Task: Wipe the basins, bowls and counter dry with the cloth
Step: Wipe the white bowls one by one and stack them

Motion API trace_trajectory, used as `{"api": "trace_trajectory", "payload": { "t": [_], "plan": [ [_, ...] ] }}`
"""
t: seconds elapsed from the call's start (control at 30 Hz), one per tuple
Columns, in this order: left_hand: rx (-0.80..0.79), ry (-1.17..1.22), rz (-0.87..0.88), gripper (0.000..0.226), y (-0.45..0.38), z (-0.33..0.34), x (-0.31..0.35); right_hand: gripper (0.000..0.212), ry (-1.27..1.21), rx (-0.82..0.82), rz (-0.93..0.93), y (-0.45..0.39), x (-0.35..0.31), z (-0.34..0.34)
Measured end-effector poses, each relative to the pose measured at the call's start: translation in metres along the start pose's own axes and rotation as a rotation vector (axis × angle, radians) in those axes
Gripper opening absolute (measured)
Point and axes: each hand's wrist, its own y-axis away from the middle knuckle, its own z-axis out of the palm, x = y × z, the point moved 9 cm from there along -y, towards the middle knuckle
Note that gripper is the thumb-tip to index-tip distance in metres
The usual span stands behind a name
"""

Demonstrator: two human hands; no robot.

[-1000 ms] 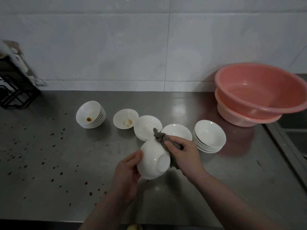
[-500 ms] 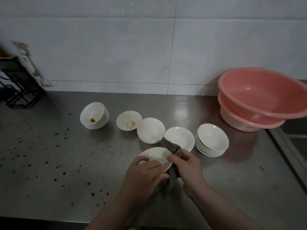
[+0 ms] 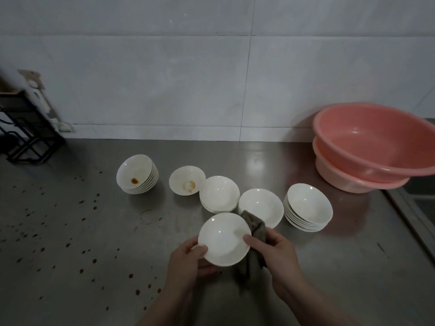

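I hold a white bowl (image 3: 223, 238) mouth-up above the steel counter (image 3: 70, 231). My left hand (image 3: 188, 262) grips its near left rim, thumb on the inside. My right hand (image 3: 275, 250) holds the grey cloth (image 3: 255, 229) against the bowl's right side, thumb over the rim. Behind it stand a stained stack of bowls (image 3: 137, 174), a single stained bowl (image 3: 187, 180), a short pile of bowls (image 3: 219, 193), a single clean bowl (image 3: 261, 206) and a clean stack (image 3: 308, 207). Two nested pink basins (image 3: 367, 147) sit at the back right.
Brown droplets (image 3: 82, 250) spatter the counter's left half. A black wire rack (image 3: 26, 128) stands at the back left by the tiled wall. A sink edge (image 3: 414, 208) runs along the right side.
The bowl was turned from bottom-up to mouth-up. My left hand moved from over the bowl to its near left rim, and the cloth now lies along the right side.
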Motion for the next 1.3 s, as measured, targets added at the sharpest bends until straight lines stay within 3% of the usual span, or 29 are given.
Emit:
{"api": "trace_trajectory", "payload": {
  "t": [0.23,0.6,0.87,1.0,1.07,1.2,1.3],
  "plan": [
    [0.019,-0.135,0.25,0.033,-0.063,0.016,0.072,0.013,-0.167,0.027,-0.023,-0.004,-0.036,0.004],
    [0.016,-0.302,0.315,0.04,-0.121,0.04,0.062,0.012,-0.123,0.081,-0.03,-0.013,-0.031,0.016],
    [-0.028,-0.298,0.268,0.046,-0.134,0.049,0.055,0.011,-0.122,0.117,-0.018,-0.026,-0.03,0.034],
    [-0.107,-0.218,0.228,0.03,-0.14,0.052,0.055,0.011,-0.078,0.101,-0.005,-0.033,-0.029,0.05],
    [-0.016,-0.212,0.208,0.025,-0.141,0.035,0.056,0.008,-0.076,0.101,-0.001,-0.035,-0.029,0.055],
    [0.236,-0.027,0.016,0.035,-0.157,-0.013,0.04,0.005,-0.089,0.093,0.01,-0.037,-0.03,0.063],
    [0.186,-0.014,-0.02,0.038,-0.177,-0.018,0.041,0.011,-0.1,0.087,0.033,-0.036,-0.029,0.066]
  ]
}}
